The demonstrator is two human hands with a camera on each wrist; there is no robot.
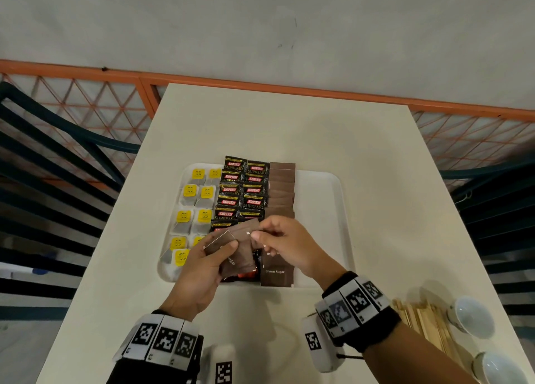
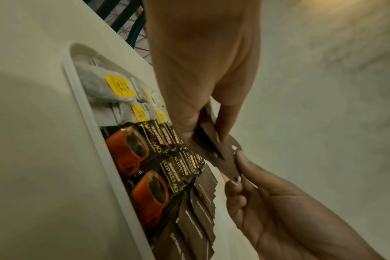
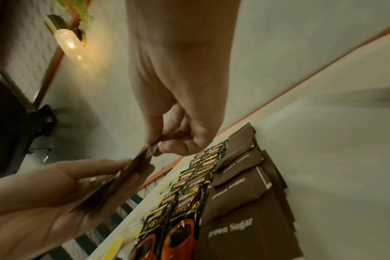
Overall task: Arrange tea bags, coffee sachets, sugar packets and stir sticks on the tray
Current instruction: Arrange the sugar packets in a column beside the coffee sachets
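A white tray point(image 1: 324, 198) on the table holds tea bags with yellow tags point(image 1: 191, 204) at its left, black coffee sachets point(image 1: 240, 189) in the middle and a column of brown sugar packets point(image 1: 282, 187) to their right. My left hand point(image 1: 202, 270) grips a small stack of brown sugar packets point(image 1: 231, 247) above the tray's near edge. My right hand point(image 1: 286, 244) pinches the top packet of that stack point(image 3: 150, 150) between thumb and forefinger. Wooden stir sticks point(image 1: 425, 320) lie on the table at the near right, off the tray.
Two white cups point(image 1: 472, 317) stand by the stir sticks at the table's near right corner. Dark slatted chairs point(image 1: 58, 181) flank the table on both sides. An orange lattice rail point(image 1: 86, 103) runs behind it. The tray's right part is bare.
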